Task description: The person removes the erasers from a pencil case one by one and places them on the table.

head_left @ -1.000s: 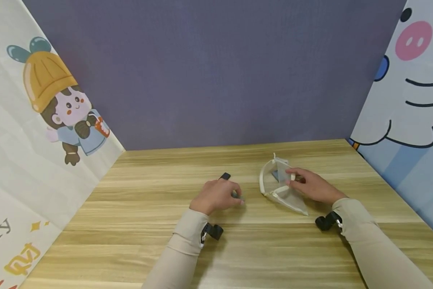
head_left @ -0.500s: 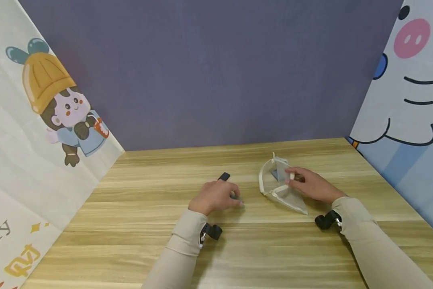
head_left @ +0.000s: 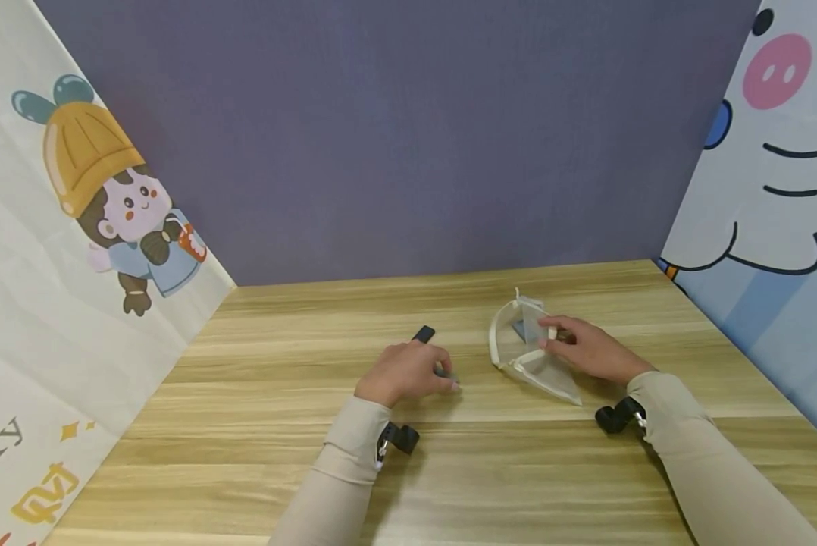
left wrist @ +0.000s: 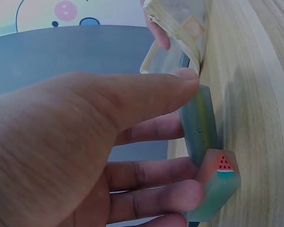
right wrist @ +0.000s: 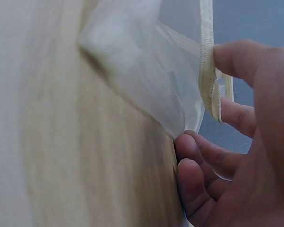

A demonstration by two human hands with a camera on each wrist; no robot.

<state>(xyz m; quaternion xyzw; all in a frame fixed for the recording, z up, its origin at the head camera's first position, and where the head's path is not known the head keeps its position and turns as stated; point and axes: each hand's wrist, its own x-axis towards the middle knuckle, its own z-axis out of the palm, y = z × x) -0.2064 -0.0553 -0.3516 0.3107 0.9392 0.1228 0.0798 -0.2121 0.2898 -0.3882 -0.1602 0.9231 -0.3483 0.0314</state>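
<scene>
In the head view my left hand [head_left: 408, 370] is low over the table, left of a translucent mesh zip pouch [head_left: 548, 377]. Its thumb and fingers grip a grey-blue bar with a yellow stripe [left wrist: 202, 123] on the wood. Against the bar's near end, touching the lower fingers, is a pink-and-green translucent block [left wrist: 220, 187] with a watermelon picture. My right hand [head_left: 589, 351] pinches the pale zip edge [right wrist: 206, 61] of the pouch, which stands partly open. A grey-blue piece [head_left: 520, 331] shows inside or behind the mesh; I cannot tell which.
A black-ended piece [head_left: 424, 334] sticks out beyond the left hand. The wooden table [head_left: 504, 485] meets a grey-purple panel [head_left: 415, 152] at the back. Printed cartoon sheets stand on the left [head_left: 13, 250] and right [head_left: 784, 227].
</scene>
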